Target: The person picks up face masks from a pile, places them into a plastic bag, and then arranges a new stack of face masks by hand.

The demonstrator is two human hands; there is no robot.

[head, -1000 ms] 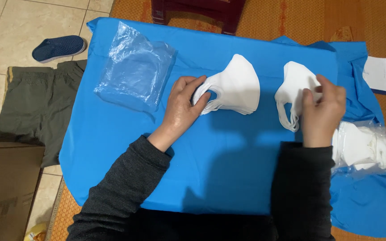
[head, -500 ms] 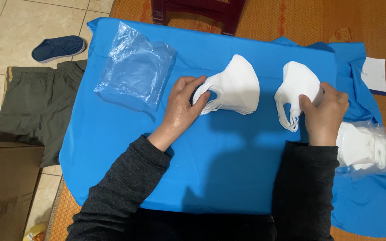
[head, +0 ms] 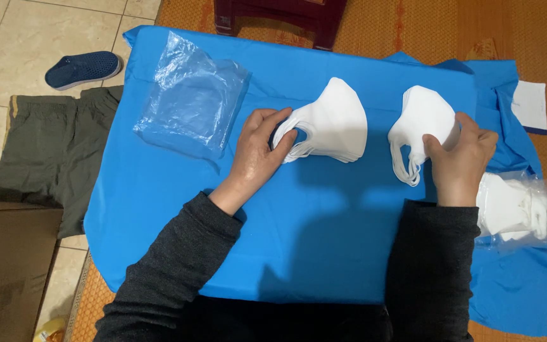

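Observation:
Two stacks of white face masks lie on a blue cloth (head: 324,221). My left hand (head: 257,152) grips the ear-loop end of the left mask stack (head: 333,120), fingers curled around its edge. My right hand (head: 457,161) holds the right mask stack (head: 422,120) from its right side, thumb on top; its ear loops hang down toward me. A pile of empty clear plastic bags (head: 191,101) rests on the cloth to the left of my left hand.
A clear bag packed with more white masks (head: 514,206) lies at the right edge. A white card (head: 530,104) sits far right. On the floor at left are olive trousers (head: 52,158), a dark blue shoe (head: 83,68) and a cardboard box (head: 7,272). A dark red stool (head: 280,16) stands beyond the cloth.
My right hand has shifted slightly on the right stack, drawing it a little toward me. The left hand and its stack have hardly moved.

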